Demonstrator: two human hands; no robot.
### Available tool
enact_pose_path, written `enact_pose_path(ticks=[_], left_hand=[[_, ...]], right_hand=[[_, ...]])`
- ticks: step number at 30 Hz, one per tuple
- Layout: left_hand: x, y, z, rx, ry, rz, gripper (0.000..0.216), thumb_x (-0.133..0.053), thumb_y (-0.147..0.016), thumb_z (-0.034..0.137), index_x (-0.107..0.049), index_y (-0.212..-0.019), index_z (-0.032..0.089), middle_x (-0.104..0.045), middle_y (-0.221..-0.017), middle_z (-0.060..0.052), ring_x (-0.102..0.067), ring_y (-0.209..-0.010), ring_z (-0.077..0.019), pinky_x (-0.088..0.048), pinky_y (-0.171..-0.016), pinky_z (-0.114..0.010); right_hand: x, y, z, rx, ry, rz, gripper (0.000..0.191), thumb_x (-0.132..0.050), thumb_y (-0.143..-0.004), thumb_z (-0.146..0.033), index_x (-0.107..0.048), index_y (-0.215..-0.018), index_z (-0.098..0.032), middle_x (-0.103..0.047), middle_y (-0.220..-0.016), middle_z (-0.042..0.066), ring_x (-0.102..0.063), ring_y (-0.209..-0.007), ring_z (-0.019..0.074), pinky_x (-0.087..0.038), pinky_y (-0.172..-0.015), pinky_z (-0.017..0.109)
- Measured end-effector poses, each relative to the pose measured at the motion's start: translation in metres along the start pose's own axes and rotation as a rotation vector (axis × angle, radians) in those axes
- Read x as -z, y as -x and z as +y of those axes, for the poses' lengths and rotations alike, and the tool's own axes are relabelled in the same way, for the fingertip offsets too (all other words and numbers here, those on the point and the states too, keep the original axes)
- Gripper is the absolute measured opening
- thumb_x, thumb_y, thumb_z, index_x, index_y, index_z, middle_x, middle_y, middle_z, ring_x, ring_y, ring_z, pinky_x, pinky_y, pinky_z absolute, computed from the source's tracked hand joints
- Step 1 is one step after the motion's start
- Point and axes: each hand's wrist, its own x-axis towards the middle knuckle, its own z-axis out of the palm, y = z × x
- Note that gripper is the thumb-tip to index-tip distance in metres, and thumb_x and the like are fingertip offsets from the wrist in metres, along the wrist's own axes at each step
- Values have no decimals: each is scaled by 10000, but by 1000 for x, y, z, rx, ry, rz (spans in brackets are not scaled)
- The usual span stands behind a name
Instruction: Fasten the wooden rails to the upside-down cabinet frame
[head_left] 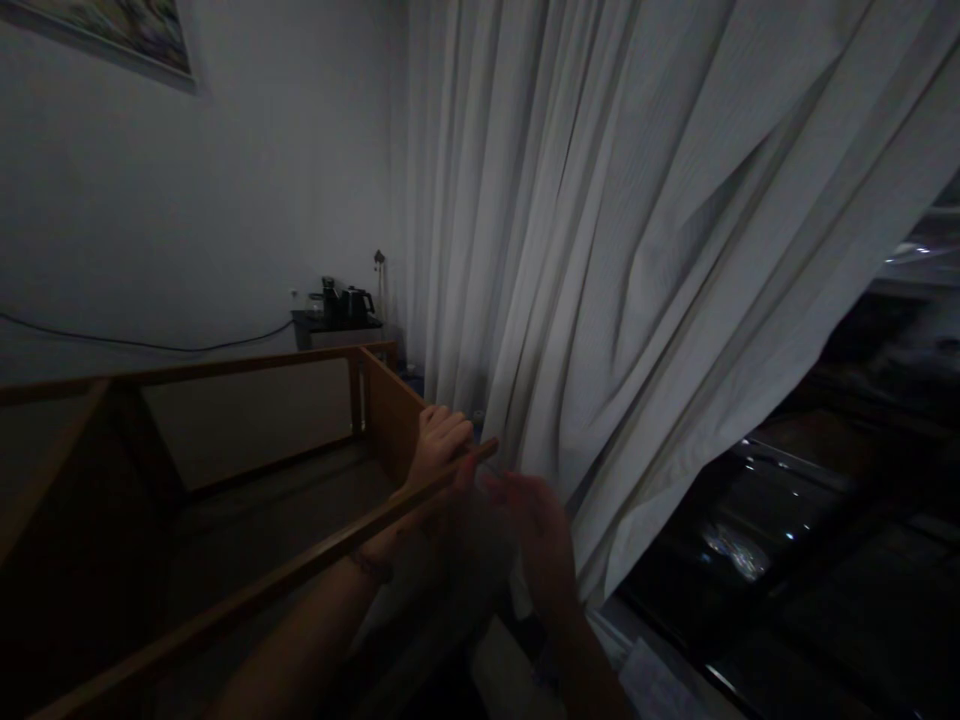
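Note:
A wooden furniture frame with side panels and rails lies in front of me, and its near rail runs diagonally to the right. My left hand is closed over the frame's right end, its fingers wrapped round the edge of the end panel. Just beyond the rail's tip, my right hand pinches a thin rod-like tool that points at the rail's end. Dim light and blur hide the tool's exact kind. A small reddish spot shows below the rail beside my left hand.
A long white curtain hangs close behind and right of my hands. At the back, a small cabinet bears a black kettle. A cable runs along the wall. Dark glossy surfaces stand at the right.

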Motion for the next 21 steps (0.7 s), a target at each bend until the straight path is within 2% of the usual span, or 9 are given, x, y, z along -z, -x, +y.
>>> enact_pose_path(ticks=[5, 9, 12, 14, 17, 21], left_hand=[[-1, 0, 1, 16, -24, 15, 435, -183, -947, 516, -372, -685, 225, -439, -649, -17, -409, -694, -211, -332, -730, -434], [-1, 0, 0, -7, -27, 23, 467, -157, -951, 542, -367, -679, 225, -422, -638, -15, -407, -681, -211, -326, -718, -431], [0, 0, -1, -11, -21, 15, 475, -148, -952, 547, -372, -685, 225, -418, -652, -17, -413, -692, -217, -323, -726, -433], [0, 0, -1, -6, -16, 11, 456, -165, -948, 539, -377, -692, 226, -414, -655, -17, -412, -695, -221, -321, -727, -434], [0, 0, 0, 10, -7, -3, 412, -199, -934, 511, -378, -694, 229, -415, -651, -19, -409, -695, -226, -319, -731, -436], [0, -1, 0, 15, 11, -10, 396, -221, -923, 510, -377, -689, 231, -429, -656, -23, -404, -697, -229, -312, -730, -437]], right_hand=[[1, -4, 8, 18, -14, 33, 361, -671, -827, -563, -720, -927, -220, -761, -839, 50, -700, -776, 203, -570, -762, 353], [-5, -6, 20, -22, -150, -5, 355, -602, -873, -589, -687, -941, -251, -633, -636, -17, -598, -591, 147, -538, -637, 284], [-13, -3, 32, -57, -283, -15, 356, -478, -940, -585, -656, -1012, -285, -582, -659, -14, -572, -597, 152, -538, -629, 293], [-17, 1, 34, -51, -262, 23, 365, -419, -969, -564, -651, -1041, -292, -599, -718, 11, -582, -634, 170, -548, -650, 318], [-20, 6, 25, -32, -183, 79, 336, -443, -973, -522, -661, -1063, -282, -626, -783, 39, -591, -676, 185, -540, -655, 319], [-19, 9, 2, -11, -54, 99, 351, -440, -990, -491, -665, -1124, -258, -599, -727, 12, -583, -669, 158, -505, -644, 269]])
